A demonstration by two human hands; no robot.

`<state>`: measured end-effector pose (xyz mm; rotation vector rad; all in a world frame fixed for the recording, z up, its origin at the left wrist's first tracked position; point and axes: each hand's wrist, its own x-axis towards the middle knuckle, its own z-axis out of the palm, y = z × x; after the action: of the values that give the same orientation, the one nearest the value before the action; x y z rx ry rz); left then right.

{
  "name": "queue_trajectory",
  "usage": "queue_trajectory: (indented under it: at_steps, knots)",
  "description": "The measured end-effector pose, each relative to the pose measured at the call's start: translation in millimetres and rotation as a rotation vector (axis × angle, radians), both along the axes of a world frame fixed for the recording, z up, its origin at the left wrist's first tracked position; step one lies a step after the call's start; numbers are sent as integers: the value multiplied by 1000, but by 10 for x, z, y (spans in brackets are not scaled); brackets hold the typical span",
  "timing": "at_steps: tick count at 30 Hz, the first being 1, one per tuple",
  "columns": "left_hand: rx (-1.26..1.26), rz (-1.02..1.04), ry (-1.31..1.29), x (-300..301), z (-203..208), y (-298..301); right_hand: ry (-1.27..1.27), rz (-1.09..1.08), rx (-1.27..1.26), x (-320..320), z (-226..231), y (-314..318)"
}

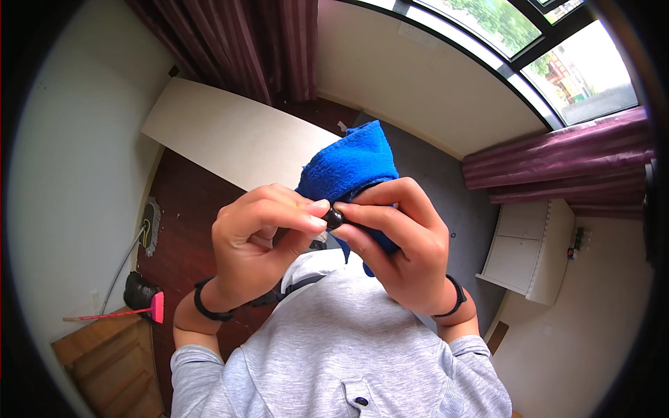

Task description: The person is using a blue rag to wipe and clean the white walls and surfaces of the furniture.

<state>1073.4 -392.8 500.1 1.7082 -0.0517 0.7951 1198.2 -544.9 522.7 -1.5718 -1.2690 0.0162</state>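
Observation:
A small glossy black ball-like piece [335, 219] sits between the fingertips of both hands, in front of my chest. Thumb and index finger of my left hand [240, 226] pinch it from the left. From the other side, my right hand [411, 237] pinches it, fingers bent. A blue towel-like cloth [348, 167] bunches up just beyond the fingertips, and part of it hangs behind and below my right fingers. Whether the right hand's other fingers also grip the cloth is hidden. Each wrist wears a black band.
A long pale tabletop [230, 129] lies beyond my hands to the left. Purple curtains [237, 49] hang at the back, and a white cabinet [519, 247] stands at the right. A pink broom or dustpan [157, 307], a black bag [141, 289] and a mop [151, 226] are at the left wall.

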Motion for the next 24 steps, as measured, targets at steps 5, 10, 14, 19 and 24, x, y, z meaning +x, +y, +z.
queue_trajectory:
  at_steps: [5,10,14,19,24]
  knots:
    - [-254,-137,112,-17,-41,36,29,-10,-24,-15,-44,-18]
    - [-375,-184,161,-39,-159,62,125,-18,-68,-61,-137,-28]
    - [-406,-153,169,-44,-262,49,287,1,-115,-34,-237,5]
    - [-419,-65,225,-20,-202,7,486,20,-189,20,-345,73]
    - [-555,-151,496,-65,-88,145,518,69,-296,11,-411,56]
